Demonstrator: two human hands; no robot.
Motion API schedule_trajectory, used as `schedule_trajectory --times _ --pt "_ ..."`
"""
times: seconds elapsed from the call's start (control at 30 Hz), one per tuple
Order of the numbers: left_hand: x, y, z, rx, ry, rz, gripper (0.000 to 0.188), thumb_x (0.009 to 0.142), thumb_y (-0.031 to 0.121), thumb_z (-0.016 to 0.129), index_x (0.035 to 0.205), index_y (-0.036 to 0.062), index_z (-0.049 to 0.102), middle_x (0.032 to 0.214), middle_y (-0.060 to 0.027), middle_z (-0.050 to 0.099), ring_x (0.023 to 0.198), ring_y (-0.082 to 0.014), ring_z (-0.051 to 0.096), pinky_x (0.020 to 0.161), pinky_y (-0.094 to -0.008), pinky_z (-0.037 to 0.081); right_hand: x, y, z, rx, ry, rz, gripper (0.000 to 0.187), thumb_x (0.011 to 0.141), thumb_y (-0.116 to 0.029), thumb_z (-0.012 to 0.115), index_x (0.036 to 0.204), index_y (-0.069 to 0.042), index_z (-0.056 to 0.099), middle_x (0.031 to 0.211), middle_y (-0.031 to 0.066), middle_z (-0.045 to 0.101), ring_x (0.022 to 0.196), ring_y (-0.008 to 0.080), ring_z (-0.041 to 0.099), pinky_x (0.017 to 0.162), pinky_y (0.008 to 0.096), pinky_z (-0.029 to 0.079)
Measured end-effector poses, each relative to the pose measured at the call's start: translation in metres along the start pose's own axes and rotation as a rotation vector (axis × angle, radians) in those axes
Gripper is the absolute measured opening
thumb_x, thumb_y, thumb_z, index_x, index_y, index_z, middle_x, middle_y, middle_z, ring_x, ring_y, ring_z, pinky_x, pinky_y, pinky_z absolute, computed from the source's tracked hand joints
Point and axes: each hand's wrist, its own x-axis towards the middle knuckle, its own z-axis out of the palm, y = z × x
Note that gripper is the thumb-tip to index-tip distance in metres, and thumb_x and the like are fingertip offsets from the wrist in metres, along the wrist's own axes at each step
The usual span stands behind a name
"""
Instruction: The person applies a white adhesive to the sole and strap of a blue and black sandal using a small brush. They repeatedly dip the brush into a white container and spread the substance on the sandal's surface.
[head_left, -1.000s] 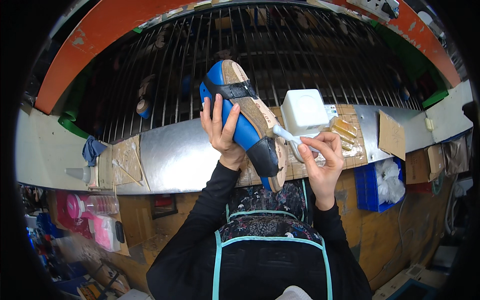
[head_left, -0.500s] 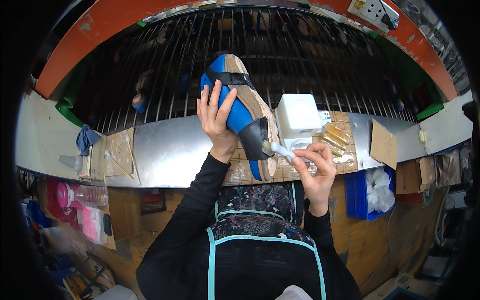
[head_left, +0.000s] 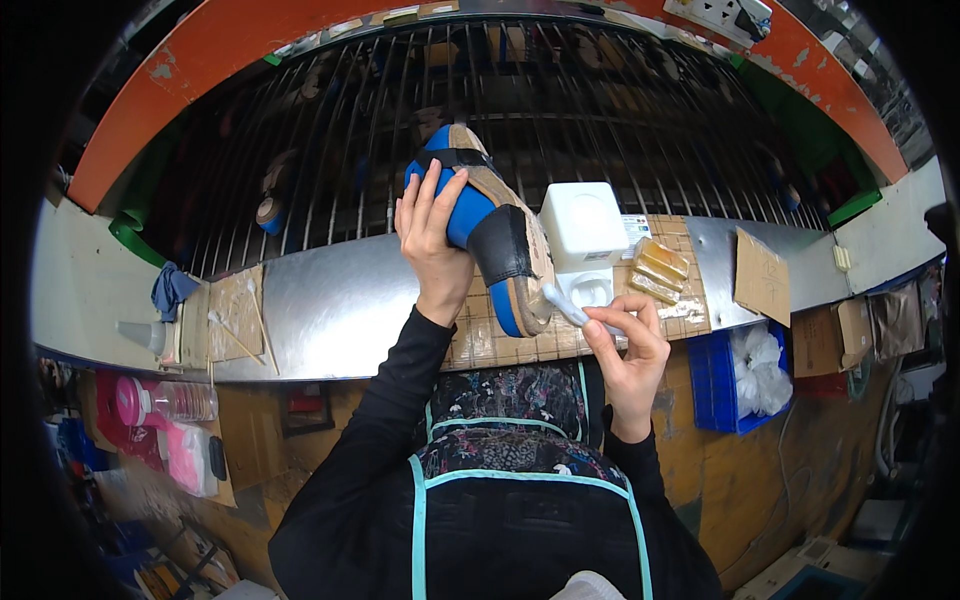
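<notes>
My left hand (head_left: 435, 245) grips a blue shoe last (head_left: 468, 214), its fingers wrapped over the side. Two black straps cross the last: a wide one (head_left: 500, 245) at the near part and a narrow one (head_left: 462, 157) farther up. A tan sole-shaped layer (head_left: 490, 183) with a pale, rough edge lies along its upturned face. Between thumb and fingers, my right hand (head_left: 630, 360) pinches a small brush (head_left: 566, 305) with a pale blue handle. Its tip is against or close beside the pale edge near the last's lower end; the bristles are hidden.
Right of the last stands a white square container (head_left: 582, 222) with a round opening at its base. Amber blocks (head_left: 660, 268) lie beside it on a taped cardboard mat (head_left: 470, 345). Beyond the metal bench (head_left: 330, 300) runs a rack of bars (head_left: 350, 130). A blue bin (head_left: 715, 390) hangs at right.
The brush has moved off the wide black strap to the pale edge, and its bristles no longer show. The last has tilted slightly in my left hand. The whole view has shifted a little.
</notes>
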Motion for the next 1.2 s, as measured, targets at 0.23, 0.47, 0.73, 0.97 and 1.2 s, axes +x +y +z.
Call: schedule_trajectory --times 0.23,0.47,0.73,0.97,1.2 --pt "-0.001 -0.003 -0.001 0.018 0.023 0.024 0.059 0.068 0.01 0.079 0.124 0.0241 0.065 0.138 -0.0079 0.055 0.13 -0.0397 0.046 0.108 -0.0581 0.03 0.011 -0.001 0.01 -0.106 0.061 -0.075 0.014 0.082 -0.006 0.075 0.095 -0.003 0.074 0.094 0.0031 0.051 0.072 0.0075 0.049 0.059 0.0202 0.04" --pt "0.0 -0.006 -0.004 0.076 0.035 -0.003 0.061 0.067 0.009 0.08 0.124 0.0247 0.064 0.139 -0.0076 0.055 0.129 -0.0391 0.046 0.109 -0.0572 0.029 0.009 0.003 0.022 -0.168 0.171 -0.163 0.016 0.08 -0.005 0.076 0.096 -0.004 0.074 0.091 0.0027 0.052 0.072 0.009 0.048 0.061 0.0216 0.041" --pt "-0.001 -0.008 -0.006 0.101 -0.025 -0.072 0.068 0.065 0.005 0.079 0.127 0.0258 0.062 0.139 -0.0075 0.055 0.129 -0.0365 0.047 0.111 -0.057 0.021 0.005 0.004 0.025 -0.104 0.125 -0.156 0.016 0.081 -0.004 0.075 0.097 -0.003 0.073 0.09 0.0028 0.052 0.072 0.0085 0.047 0.062 0.0212 0.04" --pt "0.003 0.002 -0.011 0.077 -0.148 -0.146 0.066 0.065 0.005 0.079 0.126 0.024 0.062 0.134 -0.0116 0.058 0.124 -0.037 0.052 0.11 -0.0567 0.021 0.016 -0.001 0.024 -0.137 0.141 -0.278 0.016 0.081 -0.004 0.075 0.096 -0.003 0.073 0.089 0.0033 0.052 0.073 0.0089 0.048 0.059 0.0211 0.04" --pt "0.013 0.016 -0.023 -0.026 -0.281 -0.212 0.055 0.063 0.004 0.078 0.114 0.0187 0.063 0.107 -0.0081 0.071 0.108 -0.0249 0.064 0.102 -0.0502 0.03 0.036 -0.007 0.025 -0.125 0.105 -0.381 0.016 0.082 -0.004 0.075 0.097 -0.003 0.073 0.09 0.0032 0.051 0.073 0.0092 0.047 0.061 0.0213 0.04"
